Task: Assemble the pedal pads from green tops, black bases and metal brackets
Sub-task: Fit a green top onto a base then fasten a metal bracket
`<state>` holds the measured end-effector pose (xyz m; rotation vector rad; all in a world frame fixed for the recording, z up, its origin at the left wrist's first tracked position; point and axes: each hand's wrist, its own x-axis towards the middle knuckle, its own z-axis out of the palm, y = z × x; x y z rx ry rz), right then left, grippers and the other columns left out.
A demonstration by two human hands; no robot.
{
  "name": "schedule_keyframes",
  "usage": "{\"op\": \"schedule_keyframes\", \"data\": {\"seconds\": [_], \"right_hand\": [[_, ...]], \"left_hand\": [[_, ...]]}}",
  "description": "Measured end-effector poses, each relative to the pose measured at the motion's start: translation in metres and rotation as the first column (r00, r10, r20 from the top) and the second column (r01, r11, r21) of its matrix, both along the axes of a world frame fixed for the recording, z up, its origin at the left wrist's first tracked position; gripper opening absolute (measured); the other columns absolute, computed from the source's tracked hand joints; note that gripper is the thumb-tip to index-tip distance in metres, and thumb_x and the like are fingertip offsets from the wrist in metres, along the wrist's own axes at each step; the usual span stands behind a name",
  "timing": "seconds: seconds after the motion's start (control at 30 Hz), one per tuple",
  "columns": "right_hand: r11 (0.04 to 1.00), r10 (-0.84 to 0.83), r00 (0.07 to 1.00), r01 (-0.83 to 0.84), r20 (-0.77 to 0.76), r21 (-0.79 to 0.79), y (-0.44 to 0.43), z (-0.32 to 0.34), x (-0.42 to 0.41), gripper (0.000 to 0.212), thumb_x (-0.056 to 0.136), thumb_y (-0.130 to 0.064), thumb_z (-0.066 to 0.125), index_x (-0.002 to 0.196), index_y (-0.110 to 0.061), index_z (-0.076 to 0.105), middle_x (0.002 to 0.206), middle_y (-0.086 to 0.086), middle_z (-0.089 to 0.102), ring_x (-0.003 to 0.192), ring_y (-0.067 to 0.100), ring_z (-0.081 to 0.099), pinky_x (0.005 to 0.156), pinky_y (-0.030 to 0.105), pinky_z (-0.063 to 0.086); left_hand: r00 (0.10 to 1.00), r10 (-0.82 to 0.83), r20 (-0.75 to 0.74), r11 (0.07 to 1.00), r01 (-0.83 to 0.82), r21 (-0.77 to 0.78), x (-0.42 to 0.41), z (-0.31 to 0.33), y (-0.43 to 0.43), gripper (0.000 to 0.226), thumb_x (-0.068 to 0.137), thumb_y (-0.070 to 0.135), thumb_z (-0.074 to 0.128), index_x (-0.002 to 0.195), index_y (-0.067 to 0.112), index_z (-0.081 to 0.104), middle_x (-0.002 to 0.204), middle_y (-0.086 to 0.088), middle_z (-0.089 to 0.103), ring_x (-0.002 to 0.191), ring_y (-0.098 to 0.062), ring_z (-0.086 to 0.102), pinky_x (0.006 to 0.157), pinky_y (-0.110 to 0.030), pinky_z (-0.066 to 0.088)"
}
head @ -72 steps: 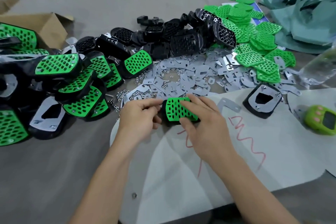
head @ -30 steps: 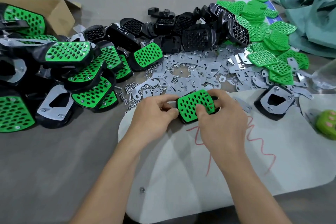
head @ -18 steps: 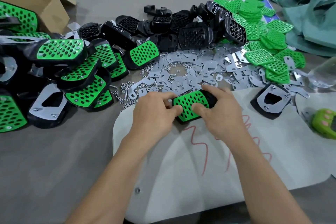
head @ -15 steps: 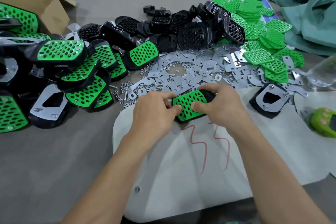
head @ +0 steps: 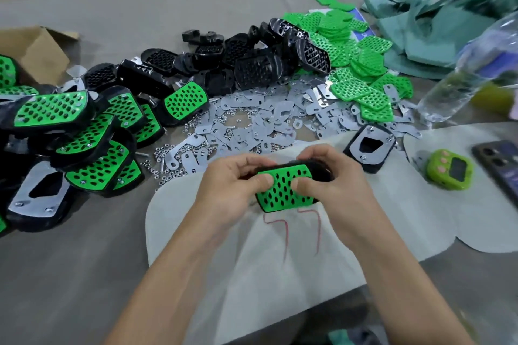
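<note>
Green top (head: 283,190) is held face up on its black base (head: 319,169), over the mat (head: 280,274). It is gripped at both ends: the left hand (head: 229,190) is curled round the left end, the right hand (head: 336,179) round the right, with the thumbs pressed on the top. Its long axis runs left to right, so neither hand is nearer. Pressing home is judged the step in hand. Brackets (head: 252,123) lie just far of the hands.

Green timer (head: 450,173) on white mat (head: 476,218); phone (head: 500,166) just right of timer; clear bottle (head: 459,87) behind timer; cardboard box (head: 33,47) far left.
</note>
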<state>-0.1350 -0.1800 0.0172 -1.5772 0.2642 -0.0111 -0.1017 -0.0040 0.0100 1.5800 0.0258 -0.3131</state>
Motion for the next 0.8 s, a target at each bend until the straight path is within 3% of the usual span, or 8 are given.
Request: {"op": "schedule_keyframes", "data": {"seconds": [0.07,0.13,0.23,0.33,0.5,0.63,0.73,0.8], "right_hand": [[0.996,0.041,0.999,-0.040,-0.014,0.082,-0.010,0.007,-0.002,0.027,0.078,-0.003,0.078,0.098,-0.018,0.069,0.085,0.006,0.068,0.082,0.021,0.063,0.070,0.044,0.056],[0.996,0.027,1.000,-0.028,0.007,0.084,-0.022,0.013,-0.006,0.022,0.085,-0.001,0.074,0.100,-0.017,0.074,0.085,0.005,0.069,0.077,0.012,0.062,0.064,0.025,0.052],[0.989,-0.063,0.997,0.058,0.038,0.139,-0.039,0.013,-0.019,0.022,0.084,0.007,0.072,0.100,-0.008,0.075,0.084,0.010,0.069,0.075,0.013,0.063,0.062,0.021,0.050],[0.987,-0.119,0.991,0.111,0.067,0.114,-0.047,0.008,-0.034,0.023,0.082,0.007,0.074,0.096,-0.011,0.078,0.079,0.009,0.070,0.071,0.011,0.064,0.061,0.019,0.050],[0.967,-0.107,0.993,0.094,0.044,0.238,-0.065,0.008,-0.052,0.026,0.087,-0.003,0.072,0.111,-0.013,0.073,0.095,0.007,0.073,0.086,0.016,0.069,0.073,0.033,0.058],[0.937,-0.178,0.983,0.158,0.037,0.311,-0.080,0.011,-0.058,0.039,0.084,0.002,0.068,0.118,-0.017,0.067,0.101,0.011,0.075,0.093,0.025,0.072,0.080,0.050,0.062],[0.957,-0.216,0.974,0.197,0.073,0.213,-0.091,0.010,-0.057,0.039,0.085,0.015,0.065,0.106,-0.016,0.072,0.095,0.016,0.075,0.086,0.027,0.072,0.080,0.050,0.062],[0.973,-0.204,0.973,0.190,0.104,0.133,-0.099,0.010,-0.055,0.043,0.081,0.019,0.067,0.094,-0.022,0.075,0.082,0.011,0.075,0.078,0.026,0.071,0.076,0.051,0.060]], "left_hand": [[1.000,0.023,-0.012,0.995,-0.024,-0.093,-0.002,0.007,-0.011,0.030,0.085,-0.017,0.067,0.091,0.011,0.076,0.077,0.000,0.078,0.065,-0.004,0.070,0.056,-0.013,0.050],[0.999,0.017,0.030,0.997,-0.015,-0.078,-0.004,0.013,-0.022,0.030,0.085,-0.013,0.070,0.091,0.015,0.078,0.082,0.000,0.079,0.073,-0.008,0.073,0.064,-0.020,0.055],[0.971,-0.183,0.151,0.966,0.150,0.211,-0.007,0.018,-0.038,0.022,0.088,0.014,0.073,0.090,0.035,0.080,0.090,0.009,0.079,0.089,-0.012,0.073,0.083,-0.035,0.057],[0.922,-0.356,0.151,0.885,0.281,0.371,-0.011,0.021,-0.057,0.017,0.084,0.045,0.066,0.087,0.033,0.078,0.082,0.009,0.074,0.081,-0.014,0.068,0.075,-0.036,0.053],[0.959,-0.173,0.224,0.970,0.127,0.207,-0.024,0.018,-0.092,0.019,0.093,0.027,0.074,0.075,0.029,0.080,0.067,0.008,0.071,0.056,-0.002,0.060,0.052,-0.014,0.044],[0.980,0.071,0.188,0.995,-0.082,0.050,-0.042,0.012,-0.123,0.015,0.089,0.037,0.071,0.076,0.035,0.077,0.071,0.010,0.072,0.058,-0.003,0.063,0.051,-0.019,0.049],[0.970,-0.056,0.235,0.956,-0.015,0.292,-0.037,0.008,-0.129,0.017,0.079,0.057,0.059,0.090,0.050,0.069,0.081,0.016,0.072,0.075,0.000,0.066,0.061,-0.023,0.048],[0.940,-0.233,0.247,0.919,0.130,0.373,-0.027,0.009,-0.127,0.025,0.080,0.056,0.055,0.102,0.051,0.067,0.087,0.017,0.074,0.083,0.001,0.066,0.068,-0.023,0.047]]}}
